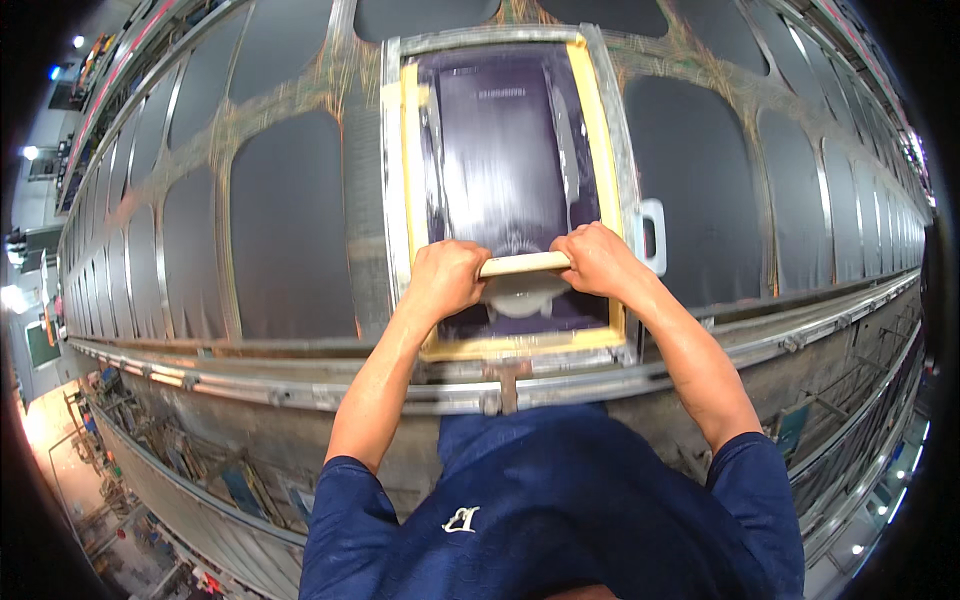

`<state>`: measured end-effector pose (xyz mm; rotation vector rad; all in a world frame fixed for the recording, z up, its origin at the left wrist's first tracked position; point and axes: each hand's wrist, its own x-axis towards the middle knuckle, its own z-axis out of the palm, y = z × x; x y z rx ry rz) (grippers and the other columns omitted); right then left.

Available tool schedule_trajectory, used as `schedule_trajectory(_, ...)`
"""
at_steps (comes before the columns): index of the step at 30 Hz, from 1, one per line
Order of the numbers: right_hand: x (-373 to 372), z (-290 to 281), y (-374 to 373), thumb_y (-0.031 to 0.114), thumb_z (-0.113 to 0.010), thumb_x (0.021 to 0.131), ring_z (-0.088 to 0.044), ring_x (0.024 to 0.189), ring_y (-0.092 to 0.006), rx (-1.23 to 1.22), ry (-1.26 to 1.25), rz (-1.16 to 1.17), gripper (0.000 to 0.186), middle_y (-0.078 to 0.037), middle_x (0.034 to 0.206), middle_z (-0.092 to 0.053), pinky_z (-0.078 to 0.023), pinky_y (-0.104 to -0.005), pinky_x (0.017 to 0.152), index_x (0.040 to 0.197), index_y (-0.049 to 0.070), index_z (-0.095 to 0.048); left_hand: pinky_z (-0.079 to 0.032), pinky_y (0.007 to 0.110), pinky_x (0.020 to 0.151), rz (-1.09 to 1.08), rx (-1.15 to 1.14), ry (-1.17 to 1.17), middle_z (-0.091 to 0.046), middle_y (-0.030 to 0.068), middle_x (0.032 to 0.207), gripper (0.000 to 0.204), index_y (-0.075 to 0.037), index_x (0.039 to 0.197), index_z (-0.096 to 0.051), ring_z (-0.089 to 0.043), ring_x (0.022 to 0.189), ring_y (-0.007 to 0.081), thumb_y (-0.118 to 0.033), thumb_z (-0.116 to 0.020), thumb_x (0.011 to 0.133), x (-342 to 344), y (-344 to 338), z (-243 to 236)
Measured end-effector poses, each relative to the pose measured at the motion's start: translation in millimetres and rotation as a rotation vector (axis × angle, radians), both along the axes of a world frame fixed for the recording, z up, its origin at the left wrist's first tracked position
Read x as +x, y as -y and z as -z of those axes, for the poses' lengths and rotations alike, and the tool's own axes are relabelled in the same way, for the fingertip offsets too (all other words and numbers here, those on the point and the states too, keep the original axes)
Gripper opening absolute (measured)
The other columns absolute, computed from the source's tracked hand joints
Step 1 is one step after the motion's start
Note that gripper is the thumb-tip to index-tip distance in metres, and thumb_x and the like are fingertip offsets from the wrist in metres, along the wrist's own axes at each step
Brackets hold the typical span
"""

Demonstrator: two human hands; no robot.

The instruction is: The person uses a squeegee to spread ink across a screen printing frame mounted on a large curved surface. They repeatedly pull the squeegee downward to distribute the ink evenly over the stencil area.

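Note:
My left hand (pixel 447 277) and my right hand (pixel 604 260) are both closed round the ends of a pale squeegee (pixel 525 264), one at each side. It lies crosswise over the dark purple mesh of a screen-printing frame (pixel 391 150), towards the frame's near end. Yellow tape (pixel 596 125) lines the inside of the frame. Below the squeegee, a greyish wet patch (pixel 522 302) shows on the mesh. Wet, glossy streaks run along the mesh beyond my hands. The squeegee's lower edge is hidden.
Dark fabric panels (pixel 288 225) lie in rows on the long printing table to both sides. A pale handle (pixel 652 237) sticks out from the frame's right side. A metal rail (pixel 250 392) runs along the near edge, between the table and my body.

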<state>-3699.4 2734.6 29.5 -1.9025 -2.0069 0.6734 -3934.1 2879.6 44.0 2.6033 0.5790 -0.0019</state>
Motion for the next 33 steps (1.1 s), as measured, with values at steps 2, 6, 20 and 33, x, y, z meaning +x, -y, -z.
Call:
schedule_trajectory(2,28.8,-3.3,-47.7,0.009,-0.076,0.071,-0.068,0.077,-0.0385,0.026,0.035,0.027,0.014,-0.017,0.075,-0.068,-0.054,-0.0483,0.069,0.080,0.005,-0.067,-0.055,0.046,0.069,-0.036,0.042,0.016,-0.071,0.0081,0.081,0.013,-0.013,0.085,-0.075,-0.070,0.079,0.0326,-0.017,-0.081,0.074,30.5,-46.0,-1.3)
schedule_trajectory(6,108.5,-0.1,-171.5,0.013,-0.077,0.073,-0.069,0.080,-0.0403,0.063,0.115,0.070,0.016,-0.019,0.079,-0.070,-0.056,-0.0483,0.075,0.084,0.006,-0.069,-0.055,0.048,0.072,0.003,0.195,0.091,-0.071,0.0123,0.078,0.013,-0.013,0.082,-0.074,-0.071,0.076,0.0342,-0.019,-0.078,0.071,108.5,-173.1,10.8)
schedule_trajectory(20,162.0,-4.4,-270.7,0.023,-0.084,0.076,-0.072,0.083,-0.0379,0.003,0.142,0.041,0.032,-0.020,0.084,-0.073,-0.056,-0.0442,0.077,0.099,0.003,-0.074,-0.056,0.047,0.079,-0.012,0.203,0.012,-0.074,0.0141,0.084,0.034,-0.016,0.099,-0.077,-0.071,0.085,0.0379,-0.036,-0.086,0.073,174.7,-263.2,15.7)
schedule_trajectory(33,-35.9,-1.0,41.4,0.008,-0.080,0.062,-0.065,0.082,-0.0350,0.105,0.075,0.068,0.025,-0.013,0.081,-0.068,-0.050,-0.0445,0.080,0.083,0.006,-0.066,-0.040,0.040,0.072,-0.043,0.108,0.181,-0.073,0.0046,0.082,0.024,-0.014,0.088,-0.075,-0.065,0.071,0.0239,-0.004,-0.073,0.066,-25.7,43.5,17.1)
